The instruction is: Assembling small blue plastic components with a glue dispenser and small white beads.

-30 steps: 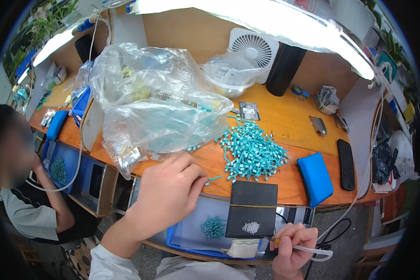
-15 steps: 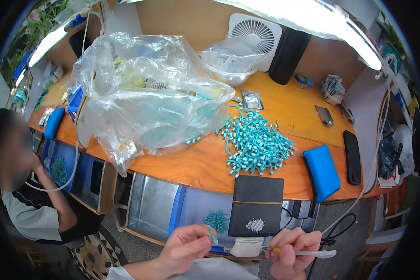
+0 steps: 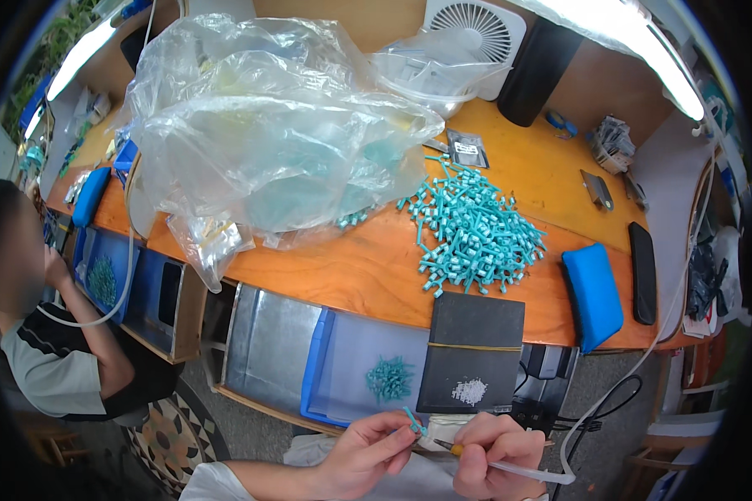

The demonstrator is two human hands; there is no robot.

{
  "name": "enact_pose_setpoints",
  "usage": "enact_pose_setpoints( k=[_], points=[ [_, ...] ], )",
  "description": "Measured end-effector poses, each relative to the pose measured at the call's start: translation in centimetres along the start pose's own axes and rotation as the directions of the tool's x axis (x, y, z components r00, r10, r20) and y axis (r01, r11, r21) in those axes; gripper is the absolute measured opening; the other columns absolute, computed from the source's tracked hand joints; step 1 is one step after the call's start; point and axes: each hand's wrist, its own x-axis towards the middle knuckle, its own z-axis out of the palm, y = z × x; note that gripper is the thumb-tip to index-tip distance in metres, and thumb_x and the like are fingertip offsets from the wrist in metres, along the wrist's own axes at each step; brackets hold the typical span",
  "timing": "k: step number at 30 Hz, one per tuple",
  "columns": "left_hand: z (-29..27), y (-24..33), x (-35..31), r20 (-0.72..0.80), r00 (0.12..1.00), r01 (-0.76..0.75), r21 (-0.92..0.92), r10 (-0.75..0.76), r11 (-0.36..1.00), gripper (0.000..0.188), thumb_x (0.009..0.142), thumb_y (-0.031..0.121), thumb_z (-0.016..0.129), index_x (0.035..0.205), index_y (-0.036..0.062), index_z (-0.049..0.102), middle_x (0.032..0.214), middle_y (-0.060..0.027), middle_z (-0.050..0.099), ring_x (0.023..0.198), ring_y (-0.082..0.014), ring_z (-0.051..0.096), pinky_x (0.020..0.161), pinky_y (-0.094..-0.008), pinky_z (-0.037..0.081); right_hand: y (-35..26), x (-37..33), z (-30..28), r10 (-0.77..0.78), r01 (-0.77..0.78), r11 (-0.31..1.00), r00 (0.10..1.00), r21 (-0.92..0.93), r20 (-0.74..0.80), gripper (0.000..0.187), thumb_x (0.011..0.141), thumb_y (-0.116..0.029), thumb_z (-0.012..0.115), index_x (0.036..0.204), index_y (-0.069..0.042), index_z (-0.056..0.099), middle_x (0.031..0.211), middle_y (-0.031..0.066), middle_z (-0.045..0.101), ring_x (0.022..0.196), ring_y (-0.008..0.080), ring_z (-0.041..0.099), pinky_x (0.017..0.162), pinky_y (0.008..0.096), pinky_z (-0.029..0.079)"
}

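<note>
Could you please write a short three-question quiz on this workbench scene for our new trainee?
1. Multiple choice: What is the left hand holding?
a) a blue pouch
b) a small teal piece
c) a white fan
2. True or false: Tiny white bits lie on the black slab.
3. Fill in the blank: The right hand grips a slim tool, whose tip points toward the person's ____ hand.

Key: 1: b; 2: true; 3: left.
</note>
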Motion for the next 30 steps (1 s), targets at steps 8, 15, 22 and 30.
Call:
enact_pose_setpoints(
  k=[8, 15, 22, 30],
  points=[
    [0.5, 0.3, 0.0, 0.056, 0.998, -0.004, -0.075, 0.008, 0.997, 0.009, 0.089, 0.011, 0.049, 0.091, 0.0062, 0.056, 0.062, -0.0005, 0.050, 0.044, -0.0075, 0.039, 0.043, -0.0191, 0.030, 0.3, 0.2, 0.4, -0.042, 0.043, 0.997, 0.999, -0.065, 0.008, 0.024, 0.075, 0.009, 0.051, 0.066, -0.004, 0.033, 0.069, 0.0127, 0.051, 0.054, 0.0161, 0.049, 0.048, 0.0262, 0.039],
    [-1.5, -1.0, 0.6, 0.112, 0.994, 0.017, -0.111, -0.004, 0.994, 0.011, 0.087, 0.005, 0.050, 0.096, 0.0034, 0.056, 0.095, -0.0037, 0.055, 0.048, -0.0053, 0.041, 0.043, -0.0175, 0.031, 0.3, 0.4, 0.5, -0.029, 0.029, 0.995, 1.000, -0.092, 0.005, 0.024, 0.075, 0.009, 0.051, 0.066, -0.004, 0.033, 0.067, 0.0130, 0.051, 0.052, 0.0154, 0.048, 0.047, 0.0254, 0.038],
    [-1.6, -0.9, 0.8, 0.178, 0.983, -0.025, -0.106, 0.044, 0.994, 0.011, 0.087, 0.005, 0.049, 0.096, 0.0039, 0.056, 0.096, -0.0038, 0.054, 0.046, -0.0050, 0.041, 0.042, -0.0171, 0.031, 0.3, 0.4, 0.6, -0.036, 0.036, 0.995, 0.999, -0.088, 0.001, 0.024, 0.075, 0.009, 0.051, 0.065, -0.004, 0.032, 0.067, 0.0136, 0.050, 0.052, 0.0155, 0.048, 0.046, 0.0253, 0.037],
    [-1.5, -0.6, 0.9, 0.148, 0.983, -0.113, 0.042, 0.105, 0.993, 0.011, 0.086, 0.003, 0.050, 0.096, 0.0031, 0.055, 0.096, -0.0074, 0.052, 0.048, -0.0048, 0.043, 0.041, -0.0174, 0.032, 0.2, 0.5, 0.5, 0.006, -0.006, 0.996, 1.000, -0.087, 0.004, 0.025, 0.075, 0.008, 0.051, 0.063, -0.004, 0.032, 0.067, 0.0134, 0.052, 0.052, 0.0147, 0.048, 0.047, 0.0243, 0.037]
  ],
)
